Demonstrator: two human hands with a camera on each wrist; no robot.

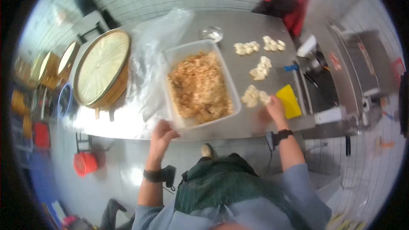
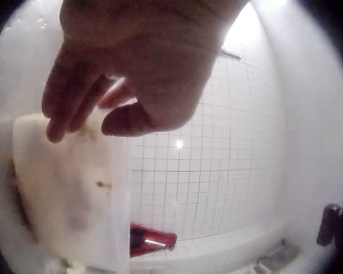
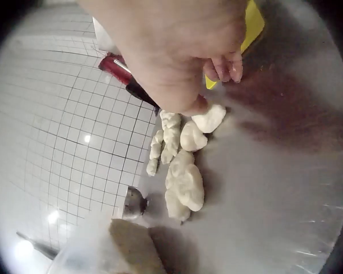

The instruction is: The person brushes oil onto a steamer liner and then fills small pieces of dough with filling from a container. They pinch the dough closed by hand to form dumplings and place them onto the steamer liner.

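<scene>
My right hand [image 1: 277, 110] is over the metal table at the near right, its thumb and fingertips at a small white dough piece [image 3: 210, 119]. The thumb presses against that piece in the right wrist view; the index finger is hidden behind the hand, and the other fingertips [image 3: 223, 68] are bent. Next to it lies a cluster of pale dough pieces [image 3: 184, 185]. My left hand [image 1: 161, 135], fingers loosely bent and holding nothing, hovers by the near left corner of a clear plastic tub [image 1: 236, 102]. Crumbly orange-brown filling [image 1: 198, 85] fills the tub.
More dough clusters [image 1: 261, 69] sit behind. A yellow scraper-like sheet [image 1: 289, 101] lies right of my right hand. Beyond the tub stands a small metal bowl [image 1: 212, 34]. Plastic sheeting [image 1: 149, 59] and a large round bamboo steamer [image 1: 102, 68] occupy the left side.
</scene>
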